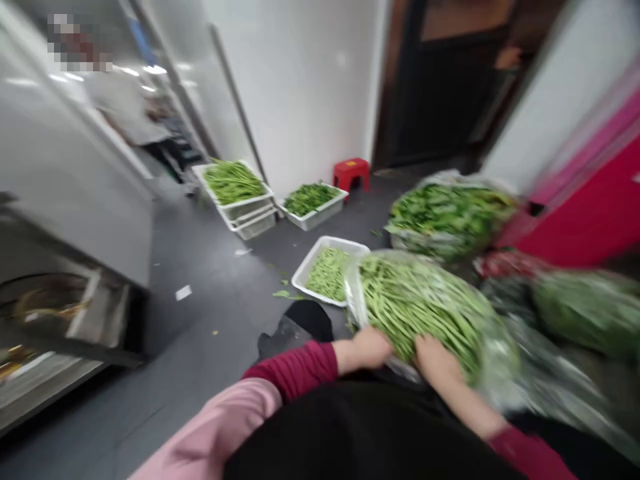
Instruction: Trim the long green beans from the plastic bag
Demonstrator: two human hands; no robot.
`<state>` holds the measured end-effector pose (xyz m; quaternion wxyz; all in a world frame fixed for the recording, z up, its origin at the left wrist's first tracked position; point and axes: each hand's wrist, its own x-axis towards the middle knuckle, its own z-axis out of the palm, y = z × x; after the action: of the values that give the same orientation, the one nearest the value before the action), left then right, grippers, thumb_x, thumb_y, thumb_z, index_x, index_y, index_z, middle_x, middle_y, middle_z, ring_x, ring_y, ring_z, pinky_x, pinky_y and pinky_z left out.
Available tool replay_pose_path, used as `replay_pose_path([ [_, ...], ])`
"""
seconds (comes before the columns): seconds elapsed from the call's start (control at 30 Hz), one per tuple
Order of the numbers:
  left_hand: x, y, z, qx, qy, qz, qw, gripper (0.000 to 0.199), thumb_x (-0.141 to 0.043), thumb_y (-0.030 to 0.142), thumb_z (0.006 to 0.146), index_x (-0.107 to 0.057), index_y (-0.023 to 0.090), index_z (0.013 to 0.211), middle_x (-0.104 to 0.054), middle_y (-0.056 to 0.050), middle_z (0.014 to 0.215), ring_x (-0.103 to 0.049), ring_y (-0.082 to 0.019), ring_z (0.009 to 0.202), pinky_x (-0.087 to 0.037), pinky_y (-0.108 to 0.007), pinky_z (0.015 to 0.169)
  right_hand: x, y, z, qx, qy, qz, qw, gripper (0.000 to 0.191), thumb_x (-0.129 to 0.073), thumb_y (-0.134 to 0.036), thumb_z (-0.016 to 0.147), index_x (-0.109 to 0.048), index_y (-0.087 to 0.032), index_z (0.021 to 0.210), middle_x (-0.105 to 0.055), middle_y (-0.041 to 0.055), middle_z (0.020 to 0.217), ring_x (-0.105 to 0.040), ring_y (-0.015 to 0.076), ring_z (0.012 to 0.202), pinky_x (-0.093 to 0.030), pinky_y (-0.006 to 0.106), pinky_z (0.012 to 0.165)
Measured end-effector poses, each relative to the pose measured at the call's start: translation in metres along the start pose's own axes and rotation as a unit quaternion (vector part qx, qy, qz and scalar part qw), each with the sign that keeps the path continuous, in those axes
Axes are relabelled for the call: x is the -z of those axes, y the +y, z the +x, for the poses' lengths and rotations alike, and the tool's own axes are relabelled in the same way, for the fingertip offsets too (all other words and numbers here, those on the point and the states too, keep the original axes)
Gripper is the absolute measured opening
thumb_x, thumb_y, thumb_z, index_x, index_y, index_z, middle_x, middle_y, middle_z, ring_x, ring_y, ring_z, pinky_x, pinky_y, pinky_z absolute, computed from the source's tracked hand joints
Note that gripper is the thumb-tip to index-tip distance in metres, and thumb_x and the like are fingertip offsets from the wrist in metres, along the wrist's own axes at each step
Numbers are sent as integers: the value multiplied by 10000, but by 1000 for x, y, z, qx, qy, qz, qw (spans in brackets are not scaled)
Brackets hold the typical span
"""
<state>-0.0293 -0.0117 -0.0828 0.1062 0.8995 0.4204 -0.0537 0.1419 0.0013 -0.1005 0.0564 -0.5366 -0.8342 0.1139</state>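
Left hand [369, 348] grips near edge of clear bag of green beans [425, 310]. Right hand [436, 360] presses bean pile just beside it, fingers partly buried, closure unclear. Bag rests on lap at frame centre, mouth open toward 11 o'clock. White tray [327, 270] of cut beans on floor at 11 o'clock from bag. Risk: slick plastic slips, beans spill onto floor.

Floor [200, 320] left open; bean bag [425, 307], tray [305, 267] block front/rt.
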Motion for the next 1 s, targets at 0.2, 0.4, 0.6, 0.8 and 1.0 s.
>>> replay_pose_path([
  [0.2, 7, -25, 7, 51, 22, -113, 992, 166, -461, 182, 719, -623, 158, 748, -617, -76, 771, -566, -187, 791, -423, -294, 745, 12, 17, 14, -63, -69, -53, 994, 190, -463, -234, 784, -589, -159, 904, -599, 121, 901, -557, 216, 850, -394, 282, 696],
  [0.4, 20, -7, 32, 195, -5, -541, 818, 315, -498, 433, 732, -602, 145, 805, -620, -39, 736, -569, -145, 704, -434, -259, 660, 53, 30, 8, -101, 17, 22, 995, 241, -435, -263, 807, -595, -200, 975, -598, 88, 969, -557, 198, 858, -384, 277, 728],
  [0.6, 42, 13, 70, 175, 6, -872, 458, 471, -432, 586, 724, -538, 133, 796, -551, -7, 600, -505, -86, 515, -390, -202, 495, 86, 7, -5, -39, 38, 161, 985, 260, -418, -339, 808, -612, -224, 935, -604, 56, 909, -553, 184, 828, -384, 270, 742],
  [0.8, 60, 23, 61, 140, 30, -889, 435, 348, -544, 471, 706, -465, 139, 636, -456, 35, 491, -370, -40, 373, -273, -187, 392, 90, 25, -33, -69, 68, 277, 956, 179, -460, -325, 763, -592, -208, 733, -586, 29, 747, -530, 169, 699, -393, 279, 665],
  [1.0, 81, 36, 55, 128, 121, -825, 537, 348, -571, 475, 685, -482, 139, 694, -421, 62, 437, -380, -44, 342, -296, -180, 370, 67, 48, -22, -120, 98, 414, 897, 203, -510, -341, 724, -631, -217, 832, -615, 28, 879, -540, 180, 826, -390, 310, 764],
])
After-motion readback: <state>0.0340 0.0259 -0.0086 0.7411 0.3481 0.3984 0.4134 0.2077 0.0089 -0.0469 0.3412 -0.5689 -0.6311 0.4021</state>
